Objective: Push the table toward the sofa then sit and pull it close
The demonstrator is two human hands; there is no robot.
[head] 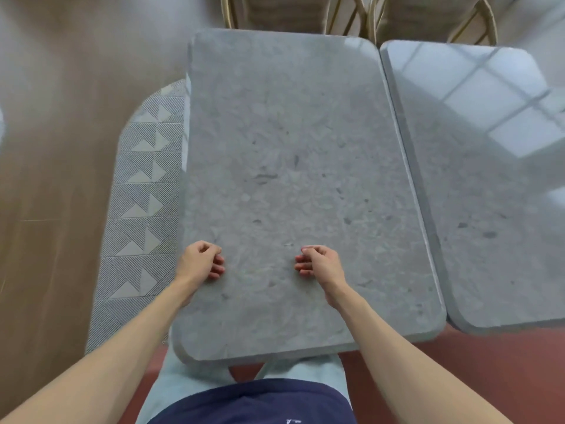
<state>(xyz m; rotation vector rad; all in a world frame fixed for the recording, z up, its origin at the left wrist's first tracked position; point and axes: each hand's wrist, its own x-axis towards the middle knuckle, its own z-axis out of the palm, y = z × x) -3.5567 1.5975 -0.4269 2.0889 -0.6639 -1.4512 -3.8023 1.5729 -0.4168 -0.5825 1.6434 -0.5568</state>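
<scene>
Two hands, left (200, 262) and right (318, 262), hover low in frame over the table (290, 148), fingers loosely curled, pinching nothing; the table fills mid-frame, near edge above the sofa (458, 362).

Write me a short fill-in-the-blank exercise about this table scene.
1. Both hands, left and right, hover over the ____ table.
2. A second table stands to the person's ____.
3. The patterned rug lies on the person's ____ side.
4. Neither hand holds ____.

Answers: grey; right; left; anything
</scene>
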